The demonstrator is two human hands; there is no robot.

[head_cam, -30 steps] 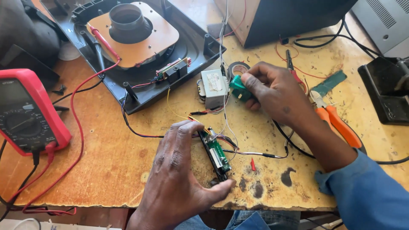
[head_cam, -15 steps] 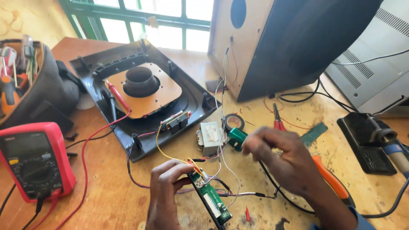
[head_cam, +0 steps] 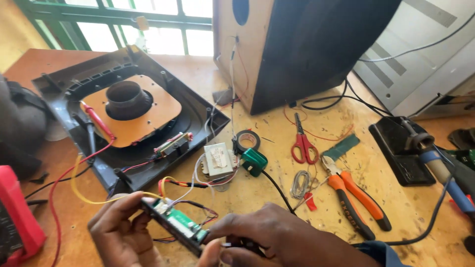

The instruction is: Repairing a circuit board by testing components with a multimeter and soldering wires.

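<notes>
Both hands meet low over the worn wooden tabletop [head_cam: 277, 198], sharing a narrow green circuit board in a black frame [head_cam: 179, 223]. The left hand [head_cam: 121, 232] curls loosely around the board's far end, fingers bent under it and thumb on top. The right hand [head_cam: 277, 237] is closed at the fingertips, pinching the near end of the board. Thin red, yellow and black wires [head_cam: 170, 185] run from the board up to a small grey transformer block [head_cam: 219, 160] lying just beyond the hands. Beside that block sit a green plug-like cap on a black cable [head_cam: 254, 161] and a roll of black tape [head_cam: 247, 140]. Well to the right lie red-handled scissors [head_cam: 303, 143] and orange-handled pliers [head_cam: 354, 195]. A dark speaker panel with a brown round plate [head_cam: 131, 106] rests at the left, a red multimeter [head_cam: 17, 217] at the edge
</notes>
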